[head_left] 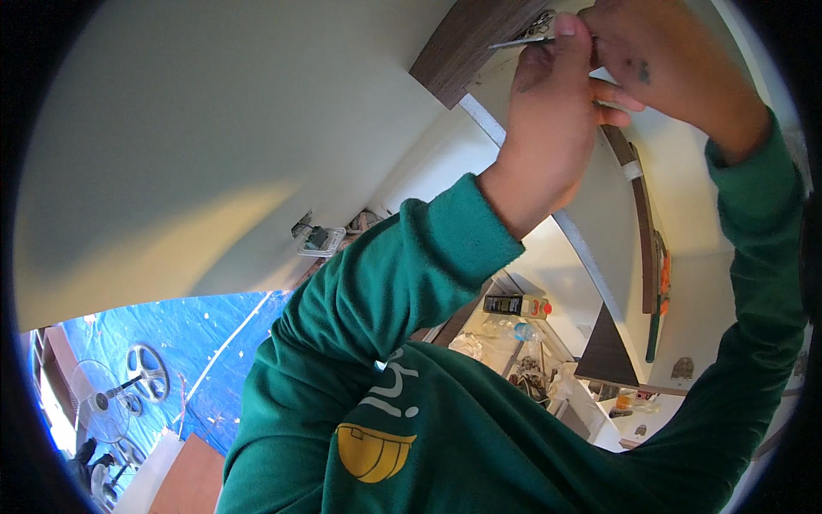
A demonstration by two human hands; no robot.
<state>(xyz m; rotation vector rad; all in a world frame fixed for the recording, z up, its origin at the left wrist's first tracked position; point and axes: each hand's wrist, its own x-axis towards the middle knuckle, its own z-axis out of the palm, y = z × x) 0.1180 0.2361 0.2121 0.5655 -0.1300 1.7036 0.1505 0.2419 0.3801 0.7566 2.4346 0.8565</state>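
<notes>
Green sleeves (pixel 402 283) fill the foreground, both arms raised overhead. Up top, the left hand (pixel 548 111) pinches a thin metal piece (pixel 521 41) between thumb and fingers, right against the edge of a dark wood-grain panel (pixel 467 43). The right hand (pixel 664 60) crowds in just beside it, fingers curled at the same spot; what it grips, I cannot tell. Beyond, a pale wall (pixel 214 128), and far below a blue tarp (pixel 197 334) with a standing fan (pixel 103 394).
</notes>
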